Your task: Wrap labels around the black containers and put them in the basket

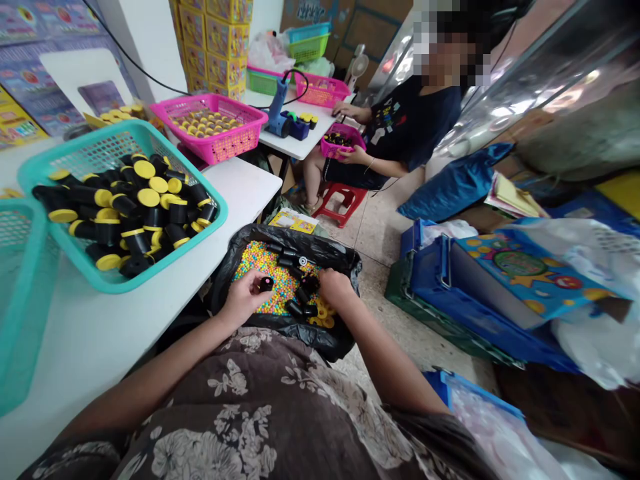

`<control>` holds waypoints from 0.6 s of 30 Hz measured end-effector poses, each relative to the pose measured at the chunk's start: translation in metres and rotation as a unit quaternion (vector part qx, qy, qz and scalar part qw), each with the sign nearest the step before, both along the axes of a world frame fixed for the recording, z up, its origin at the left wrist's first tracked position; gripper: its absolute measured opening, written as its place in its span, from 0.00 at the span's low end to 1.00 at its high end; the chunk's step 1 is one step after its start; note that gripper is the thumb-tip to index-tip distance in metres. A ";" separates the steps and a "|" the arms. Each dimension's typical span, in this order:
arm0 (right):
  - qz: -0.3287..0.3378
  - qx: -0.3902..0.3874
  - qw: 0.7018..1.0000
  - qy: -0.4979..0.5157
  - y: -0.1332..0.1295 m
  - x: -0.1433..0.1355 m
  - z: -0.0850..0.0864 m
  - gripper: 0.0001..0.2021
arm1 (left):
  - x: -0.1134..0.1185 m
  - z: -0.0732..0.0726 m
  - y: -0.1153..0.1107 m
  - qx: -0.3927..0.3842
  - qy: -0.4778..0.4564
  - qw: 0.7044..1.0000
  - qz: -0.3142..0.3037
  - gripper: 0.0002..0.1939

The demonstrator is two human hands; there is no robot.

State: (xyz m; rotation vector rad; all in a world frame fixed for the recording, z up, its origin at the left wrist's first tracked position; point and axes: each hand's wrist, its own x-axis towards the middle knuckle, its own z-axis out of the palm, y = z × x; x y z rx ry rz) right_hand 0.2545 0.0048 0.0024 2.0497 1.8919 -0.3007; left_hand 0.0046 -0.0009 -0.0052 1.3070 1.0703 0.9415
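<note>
While both hands are positioned over a bin lined with black plastic sheeting [347,340], the left hand [243,297] grips a small black plastic cylinder [266,285] between thumb and fingers, just above a bed of small multicoloured round beads [255,257]. The right hand [337,291] is at the opposite side of the bin, fingers bent downward beside a group of loose black plastic cylinders [295,308]; whether these fingers hold a part cannot be determined. Round yellow plastic caps [325,318] lie in the near right corner of the bin, below the right hand. To the left, a turquoise perforated plastic basket [120,285] rests on a white flat tabletop [243,180] and contains black cylindrical containers with yellow round lids [107,231], piled at mixed angles.
</note>
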 end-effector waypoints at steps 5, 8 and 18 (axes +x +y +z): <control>0.007 -0.006 1.000 -0.005 -0.002 -0.002 0.001 0.17 | 0.001 0.005 -0.001 -0.028 -0.007 1.000 -0.006 0.16; -0.012 0.005 1.000 -0.008 -0.002 -0.003 -0.002 0.17 | 0.001 0.005 -0.001 -0.052 -0.013 0.999 -0.001 0.17; -0.101 0.241 0.954 0.145 -0.009 -0.009 0.014 0.15 | 0.003 0.002 -0.001 -0.051 -0.024 0.998 -0.013 0.17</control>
